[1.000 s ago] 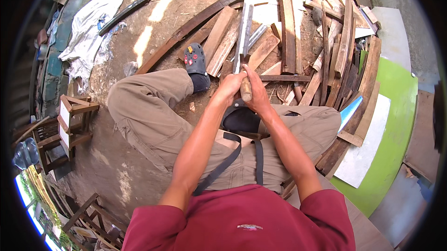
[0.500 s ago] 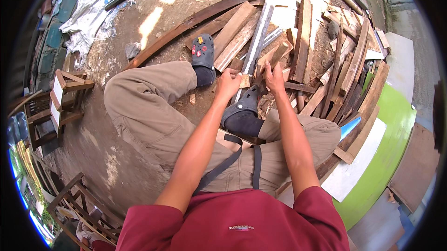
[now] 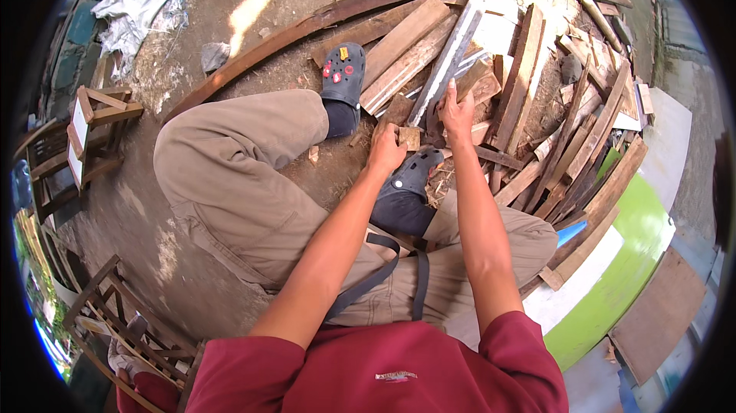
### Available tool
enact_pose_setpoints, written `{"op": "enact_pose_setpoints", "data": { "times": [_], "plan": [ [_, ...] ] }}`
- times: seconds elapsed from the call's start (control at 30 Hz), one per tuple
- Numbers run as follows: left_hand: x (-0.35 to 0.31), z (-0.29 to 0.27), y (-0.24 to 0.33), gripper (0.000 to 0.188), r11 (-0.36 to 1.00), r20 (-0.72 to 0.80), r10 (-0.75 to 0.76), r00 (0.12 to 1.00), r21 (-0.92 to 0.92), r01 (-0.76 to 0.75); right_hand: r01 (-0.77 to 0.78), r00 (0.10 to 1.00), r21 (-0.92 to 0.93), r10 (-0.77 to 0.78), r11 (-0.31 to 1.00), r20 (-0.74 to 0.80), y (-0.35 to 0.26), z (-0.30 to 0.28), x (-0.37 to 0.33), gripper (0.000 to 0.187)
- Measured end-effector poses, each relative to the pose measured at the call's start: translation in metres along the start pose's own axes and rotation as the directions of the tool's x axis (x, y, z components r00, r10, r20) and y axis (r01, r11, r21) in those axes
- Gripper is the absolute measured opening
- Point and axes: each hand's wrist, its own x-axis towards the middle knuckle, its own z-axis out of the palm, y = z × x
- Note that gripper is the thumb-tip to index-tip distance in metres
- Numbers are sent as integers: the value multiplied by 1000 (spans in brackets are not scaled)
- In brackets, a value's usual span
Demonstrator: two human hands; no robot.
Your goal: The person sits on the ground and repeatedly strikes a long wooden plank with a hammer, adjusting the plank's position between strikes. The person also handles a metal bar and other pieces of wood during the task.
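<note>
My left hand point(image 3: 388, 151) is closed around a short wooden block point(image 3: 409, 138), with its cut end facing right. To its right, my right hand point(image 3: 458, 115) grips a short brown wooden piece point(image 3: 477, 75) shaped like a thick handle. A dark part point(image 3: 435, 125) shows beside that hand; I cannot make out whether it belongs to the same piece. Between and beyond my hands a long whitish-grey bar point(image 3: 454, 45) slants away over the ground. My right foot in a grey clog point(image 3: 415, 173) rests just below the hands.
Loose boards and sticks point(image 3: 563, 133) are heaped at the right, beside a green and white panel point(image 3: 621, 259). A long curved-looking beam point(image 3: 307, 29) crosses beyond my left clog point(image 3: 343, 75). Wooden frames point(image 3: 100, 133) stand at the left; another person point(image 3: 126, 363) shows partly at lower left.
The view has shifted slightly. My right hand has moved up and away, its wooden piece now tilted farther to the right. My left hand stays on the block, a bit lower.
</note>
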Motion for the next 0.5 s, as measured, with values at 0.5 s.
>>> {"op": "enact_pose_setpoints", "data": {
  "times": [0.5],
  "plan": [
    [-15,0,0,54,997,9,26,1000,66,-27,-264,964,-493,245,829,-106,-40,36,94,61]
  ]
}}
